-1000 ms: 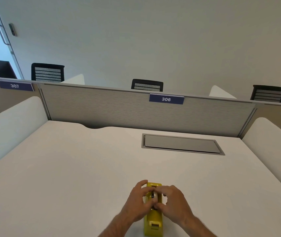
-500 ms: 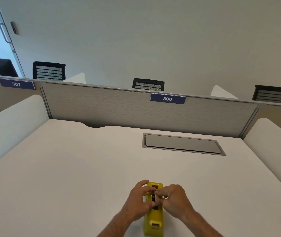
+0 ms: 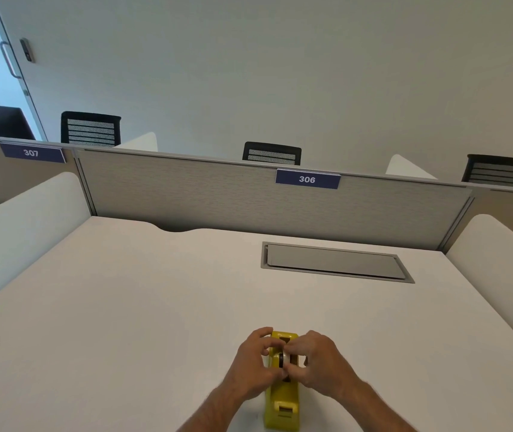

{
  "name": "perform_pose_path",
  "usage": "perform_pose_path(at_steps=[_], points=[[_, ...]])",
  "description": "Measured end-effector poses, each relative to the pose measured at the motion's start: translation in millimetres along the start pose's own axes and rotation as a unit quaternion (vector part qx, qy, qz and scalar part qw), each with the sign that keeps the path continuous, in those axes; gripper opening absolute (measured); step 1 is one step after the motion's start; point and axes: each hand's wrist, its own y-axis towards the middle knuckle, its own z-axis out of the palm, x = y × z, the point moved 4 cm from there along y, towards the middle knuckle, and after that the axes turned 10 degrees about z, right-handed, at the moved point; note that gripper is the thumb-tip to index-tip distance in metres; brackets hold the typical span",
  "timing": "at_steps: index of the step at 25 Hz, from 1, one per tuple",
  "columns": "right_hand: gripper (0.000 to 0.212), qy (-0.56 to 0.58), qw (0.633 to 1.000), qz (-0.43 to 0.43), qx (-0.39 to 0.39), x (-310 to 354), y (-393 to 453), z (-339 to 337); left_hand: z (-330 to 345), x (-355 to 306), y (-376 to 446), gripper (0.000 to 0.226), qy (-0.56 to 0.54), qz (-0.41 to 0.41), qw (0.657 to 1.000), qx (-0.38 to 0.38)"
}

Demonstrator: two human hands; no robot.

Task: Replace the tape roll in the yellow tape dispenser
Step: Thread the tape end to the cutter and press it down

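Note:
A yellow tape dispenser (image 3: pixel 282 397) stands lengthwise on the white desk (image 3: pixel 124 307), near the front edge, its cutter end toward me. My left hand (image 3: pixel 256 366) wraps the dispenser's left side, fingers curled over the top. My right hand (image 3: pixel 317 360) is on the right side, its fingertips pinching the tape roll (image 3: pixel 281 360), a pale ring on a dark hub sitting in the dispenser's slot. Both hands hide most of the roll.
A grey flush cable hatch (image 3: pixel 336 261) is set in the desk behind the dispenser. A grey partition (image 3: pixel 218 194) labelled 306 closes the back, with white side dividers (image 3: pixel 498 254) left and right. Black chair backs show beyond the partition.
Both hands stay on the dispenser; the fingers have shifted slightly around the roll, which now shows more between them. The view has drifted a little.

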Motion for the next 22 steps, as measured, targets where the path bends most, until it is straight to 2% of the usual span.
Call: perform_pose_path(at_steps=[7, 13, 20, 22], points=[[0.026, -0.026, 0.998, -0.058, 0.002, -1.6, 2.4, -2.6, 1.7, -3.9, 0.0, 0.051, 0.036, 0.001, 0.999, -0.001], [0.019, -0.019, 0.998, -0.059, 0.000, -5.7, 6.3, -3.8, 0.0, -7.0, -0.4, 0.053, 0.044, -0.001, 0.999, 0.003], [0.033, -0.013, 0.998, -0.059, 0.013, -9.4, 6.2, -0.7, -1.6, -8.7, -0.4, 0.047, 0.038, 0.002, 0.999, 0.004], [0.029, -0.014, 0.998, -0.063, 0.010, -9.2, 6.7, -0.6, -1.1, -8.8, -0.4, 0.047, 0.045, 0.005, 0.999, 0.003]])
